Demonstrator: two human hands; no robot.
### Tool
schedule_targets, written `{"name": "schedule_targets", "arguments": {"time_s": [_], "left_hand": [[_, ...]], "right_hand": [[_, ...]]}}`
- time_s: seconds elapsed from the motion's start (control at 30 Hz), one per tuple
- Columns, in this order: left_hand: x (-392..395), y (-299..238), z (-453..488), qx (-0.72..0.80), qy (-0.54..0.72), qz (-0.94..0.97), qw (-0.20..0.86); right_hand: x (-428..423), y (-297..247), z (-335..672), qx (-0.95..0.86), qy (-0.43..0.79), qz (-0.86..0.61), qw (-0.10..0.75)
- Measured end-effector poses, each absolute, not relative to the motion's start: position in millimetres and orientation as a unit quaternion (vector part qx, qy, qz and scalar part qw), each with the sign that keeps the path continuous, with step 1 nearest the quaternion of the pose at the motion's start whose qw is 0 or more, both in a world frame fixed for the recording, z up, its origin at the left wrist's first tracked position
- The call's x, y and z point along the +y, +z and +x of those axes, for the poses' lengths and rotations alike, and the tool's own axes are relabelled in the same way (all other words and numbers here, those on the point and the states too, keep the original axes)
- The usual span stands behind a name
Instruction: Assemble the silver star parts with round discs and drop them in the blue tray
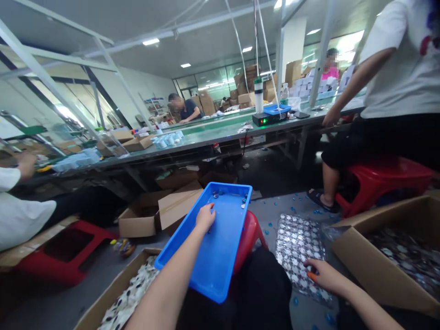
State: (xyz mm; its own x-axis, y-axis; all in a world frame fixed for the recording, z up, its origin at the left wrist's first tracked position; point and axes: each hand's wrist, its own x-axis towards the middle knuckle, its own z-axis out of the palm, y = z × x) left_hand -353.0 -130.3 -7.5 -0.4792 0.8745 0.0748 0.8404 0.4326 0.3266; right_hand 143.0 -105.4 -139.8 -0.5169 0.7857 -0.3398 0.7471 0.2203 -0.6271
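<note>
A blue plastic tray [220, 256] rests tilted on my lap and a red stool [250, 236], with a few small parts at its far end. My left hand [205, 217] lies inside the tray, fingers curled down on its floor, and whether it pinches anything is hidden. My right hand [321, 275] rests low at the right on a clear plastic sheet of small round pieces [299, 250], fingers bent over its edge.
An open cardboard box [385, 256] of the same pieces stands at the right, another box [120, 298] at the lower left. People sit on red stools at both sides by a long green conveyor table [213, 133]. Flattened cartons [165, 208] and blue bits litter the floor.
</note>
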Motion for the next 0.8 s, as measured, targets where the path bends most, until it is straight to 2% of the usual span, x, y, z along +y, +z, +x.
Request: {"name": "schedule_targets", "arguments": {"time_s": [0.2, 0.4, 0.63, 0.8], "left_hand": [[-61.7, -16.2, -358.9, 0.857, 0.155, 0.491, 0.011], [-36.7, -23.0, -374.6, 0.866, 0.195, 0.459, 0.043], [-37.0, 12.7, -369.6, 0.822, 0.373, 0.412, 0.122], [-74.1, 77.3, -306.5, 0.717, 0.528, 0.396, 0.222]], "right_hand": [[-106.6, -138.4, 143.2, -0.763, 0.394, -0.510, 0.050], [-99.1, -127.8, 144.0, -0.752, 0.400, -0.522, 0.043], [-87.8, -116.4, 135.1, -0.769, 0.411, -0.480, 0.094], [-89.6, -77.8, 116.5, -0.718, 0.500, -0.439, 0.202]]}}
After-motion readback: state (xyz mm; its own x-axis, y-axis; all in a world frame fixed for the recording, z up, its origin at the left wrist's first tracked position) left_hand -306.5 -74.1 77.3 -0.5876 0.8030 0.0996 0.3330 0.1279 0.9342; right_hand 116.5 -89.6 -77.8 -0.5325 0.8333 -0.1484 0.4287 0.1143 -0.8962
